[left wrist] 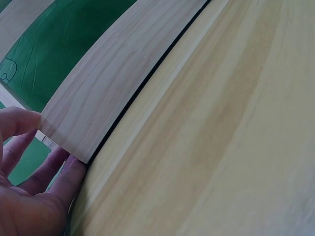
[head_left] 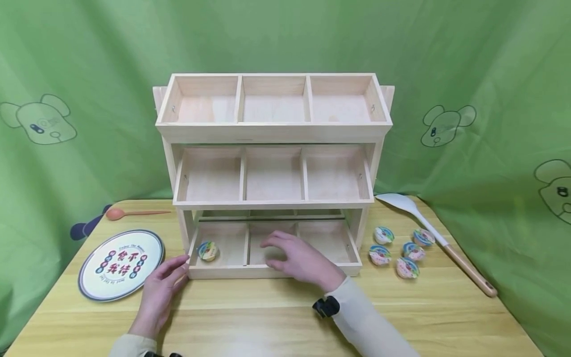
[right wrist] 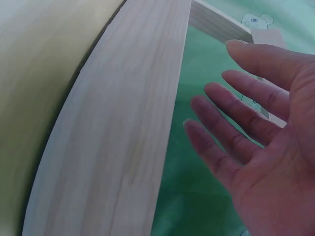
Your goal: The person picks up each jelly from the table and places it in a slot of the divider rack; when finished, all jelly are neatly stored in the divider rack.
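My left hand (head_left: 161,288) rests its fingertips on the left front corner of the bottom tray (head_left: 276,271) of a three-tier wooden rack. In the left wrist view its fingers (left wrist: 53,167) touch the end of the tray's front board (left wrist: 98,98). Over the middle compartment of that tray, my right hand (head_left: 300,258) has its fingers loosely spread. Nothing lies between those fingers (right wrist: 236,115) in the right wrist view. One small jelly cup (head_left: 207,251) with a colourful lid sits in the bottom tray's left compartment.
Several similar jelly cups (head_left: 408,267) lie right of the rack, beside a long white ladle (head_left: 428,225) with a wooden handle. To the left are a white plate (head_left: 121,265) with printed lettering and an orange spoon (head_left: 117,213). A green curtain (head_left: 276,34) hangs behind.
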Motion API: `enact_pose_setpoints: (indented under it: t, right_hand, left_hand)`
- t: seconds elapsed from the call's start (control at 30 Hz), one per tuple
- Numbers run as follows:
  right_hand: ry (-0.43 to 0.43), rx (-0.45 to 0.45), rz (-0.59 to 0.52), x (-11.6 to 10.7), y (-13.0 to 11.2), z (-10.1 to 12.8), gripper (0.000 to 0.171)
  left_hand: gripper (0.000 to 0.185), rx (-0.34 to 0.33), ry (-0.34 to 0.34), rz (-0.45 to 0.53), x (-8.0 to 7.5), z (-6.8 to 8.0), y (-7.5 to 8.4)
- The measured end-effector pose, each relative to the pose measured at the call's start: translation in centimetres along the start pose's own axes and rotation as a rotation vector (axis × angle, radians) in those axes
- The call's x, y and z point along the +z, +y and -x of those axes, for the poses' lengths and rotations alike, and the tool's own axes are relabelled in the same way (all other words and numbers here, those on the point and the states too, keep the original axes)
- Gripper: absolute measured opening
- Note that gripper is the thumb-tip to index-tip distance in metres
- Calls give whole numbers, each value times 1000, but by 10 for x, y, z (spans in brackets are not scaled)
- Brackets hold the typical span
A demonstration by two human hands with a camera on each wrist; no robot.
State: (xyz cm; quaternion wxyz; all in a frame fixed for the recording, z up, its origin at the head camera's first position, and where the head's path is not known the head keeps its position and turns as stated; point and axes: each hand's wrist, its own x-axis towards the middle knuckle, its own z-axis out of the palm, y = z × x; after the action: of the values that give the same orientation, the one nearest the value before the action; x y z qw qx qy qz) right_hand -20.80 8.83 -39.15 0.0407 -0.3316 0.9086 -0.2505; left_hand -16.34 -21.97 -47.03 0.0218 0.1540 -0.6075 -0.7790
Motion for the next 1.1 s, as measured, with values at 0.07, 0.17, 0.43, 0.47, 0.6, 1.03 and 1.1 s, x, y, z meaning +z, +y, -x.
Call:
enact_pose_setpoints:
  t: [0.07,0.17,0.43,0.47,0.6,1.03,1.1]
  right_hand:
    - [5,7,-2,-1,3,2,42]
    - [10,8,-5,-1,5,4,42]
    - [11,13,2,-5,8,8,43]
    - [13,16,5,-6,8,8,43]
    - [25,17,13,-9,11,13,43]
    - [85,43,26,-20,22,29,44]
    - [103,45,30,-22,23,32,44]
  left_hand:
    - [42,2,0,4,0,0,0]
    - [43,1,0,6,0,-1,0]
    - [44,2,-6,-7,1,0,1]
    - [44,4,-8,-12,1,0,1]
    - [45,5,-7,-17,0,0,1]
    - [46,13,-10,-23,-1,1,2]
    - [45,9,-9,-23,0,1,1]
